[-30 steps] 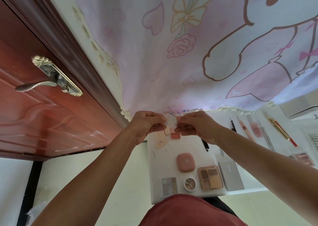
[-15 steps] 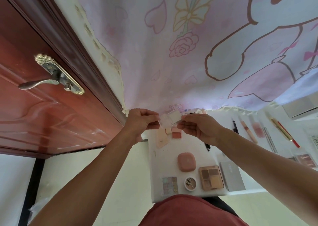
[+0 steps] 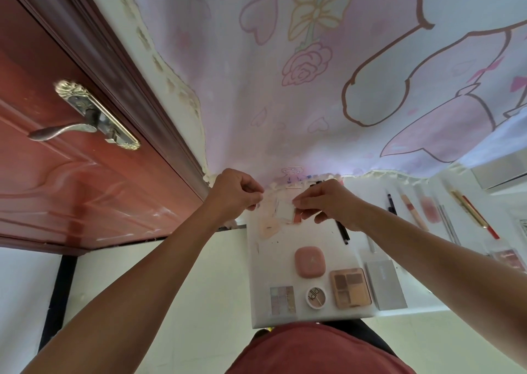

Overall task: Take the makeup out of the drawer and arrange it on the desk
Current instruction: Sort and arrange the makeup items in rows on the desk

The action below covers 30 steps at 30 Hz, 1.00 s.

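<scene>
**At the far end of the tabletop, the small case comes down to join the row**

At the back of the white tabletop (image 3: pixel 273 262), close under the hanging cartoon cloth (image 3: pixel 313 102), both hands now hold the small pale case (image 3: pixel 281 211) lower than half a second ago. Then it was lifted clear of the surface; now it sits just above the tabletop or on it, and the view does not settle which. The left hand (image 3: pixel 236 192) has its fingers (image 3: pixel 256 202) curled and pinched on the case's left edge. The right hand (image 3: pixel 328 202) pinches the right edge with its fingers (image 3: pixel 299 202) in the same way. Neither grip has let go.

The case lies just beside a small red blush pan (image 3: pixel 298 217) and near a peach puff (image 3: pixel 269 226), so it seems to be getting its place in that back group. Nearer the person, a pink compact (image 3: pixel 310 262), a brown palette (image 3: pixel 351 288), a round pot (image 3: pixel 316 296), a pastel palette (image 3: pixel 282 300) and a grey case (image 3: pixel 386 284) already lie set out apart from one another. This suggests the arranging is well along. No drawer shows in this view, so what remains inside cannot be judged. The likely next step is to release the case squarely without nudging the blush pan.
</scene>
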{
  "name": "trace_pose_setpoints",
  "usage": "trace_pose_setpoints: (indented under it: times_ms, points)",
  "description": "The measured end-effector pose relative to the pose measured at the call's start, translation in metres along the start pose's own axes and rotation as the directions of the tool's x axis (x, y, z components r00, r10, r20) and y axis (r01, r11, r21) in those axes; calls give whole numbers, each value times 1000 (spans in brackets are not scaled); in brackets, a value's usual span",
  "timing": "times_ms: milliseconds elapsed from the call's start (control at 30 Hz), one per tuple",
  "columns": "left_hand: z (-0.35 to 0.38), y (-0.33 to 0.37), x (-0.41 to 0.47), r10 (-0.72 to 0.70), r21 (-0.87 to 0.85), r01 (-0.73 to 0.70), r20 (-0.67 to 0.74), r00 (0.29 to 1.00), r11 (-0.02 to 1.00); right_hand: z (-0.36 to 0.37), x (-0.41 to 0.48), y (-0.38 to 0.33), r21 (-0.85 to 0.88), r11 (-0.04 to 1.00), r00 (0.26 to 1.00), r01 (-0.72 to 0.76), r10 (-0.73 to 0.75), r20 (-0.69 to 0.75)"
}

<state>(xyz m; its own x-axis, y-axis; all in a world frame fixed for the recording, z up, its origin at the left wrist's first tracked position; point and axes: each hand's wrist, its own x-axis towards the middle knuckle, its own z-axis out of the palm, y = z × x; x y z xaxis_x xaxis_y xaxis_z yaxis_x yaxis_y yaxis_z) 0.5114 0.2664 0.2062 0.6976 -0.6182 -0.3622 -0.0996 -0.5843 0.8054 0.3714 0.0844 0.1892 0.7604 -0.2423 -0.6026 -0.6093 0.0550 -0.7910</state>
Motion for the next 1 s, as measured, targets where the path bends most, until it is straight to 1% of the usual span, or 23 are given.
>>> trace_pose_setpoints:
  times_ms: [100, 167, 267, 333, 433, 467, 533, 633, 767, 833, 933, 1000]
  points:
    - [4, -6, 4, 29, 59, -30, 11, 1000, 998, 3, 5, 3, -5, 999, 998, -43, 44, 34]
    - [9, -13, 8, 24, 58, -24, 1, 1000, 998, 9, 10, 9, 13, 996, 996, -88, 88, 27]
    - [20, -33, 14, -20, 53, 20, -3, 1000, 998, 24, 18, 30, 82, 981, 984, -173, 176, -30]
    - [27, -50, 17, -85, 35, 85, 16, 996, 996, 38, 22, 47, 142, 962, 967, -231, 243, -72]
    - [36, -80, 21, -191, 13, 190, 57, 980, 982, 61, 27, 72, 209, 919, 923, -334, 364, -125]
    - [39, -90, 22, -222, 13, 222, 71, 972, 975, 69, 30, 80, 255, 895, 904, -366, 407, -131]
    - [47, -106, 23, -282, 10, 282, 96, 955, 959, 84, 34, 95, 323, 847, 862, -422, 486, -146]
    - [61, -128, 29, -350, 0, 353, 129, 928, 935, 101, 43, 117, 378, 792, 789, -479, 577, -210]
    - [74, -136, 35, -358, -3, 362, 137, 923, 932, 117, 47, 125, 439, 744, 686, -503, 653, -320]
    - [79, -135, 37, -336, 7, 338, 130, 933, 941, 121, 49, 125, 469, 720, 647, -511, 681, -342]
    - [83, -133, 39, -294, 35, 292, 124, 948, 956, 121, 52, 123, 552, 669, 617, -498, 720, -316]
    - [83, -133, 40, -275, 44, 271, 129, 953, 961, 121, 53, 125, 535, 681, 637, -501, 708, -305]
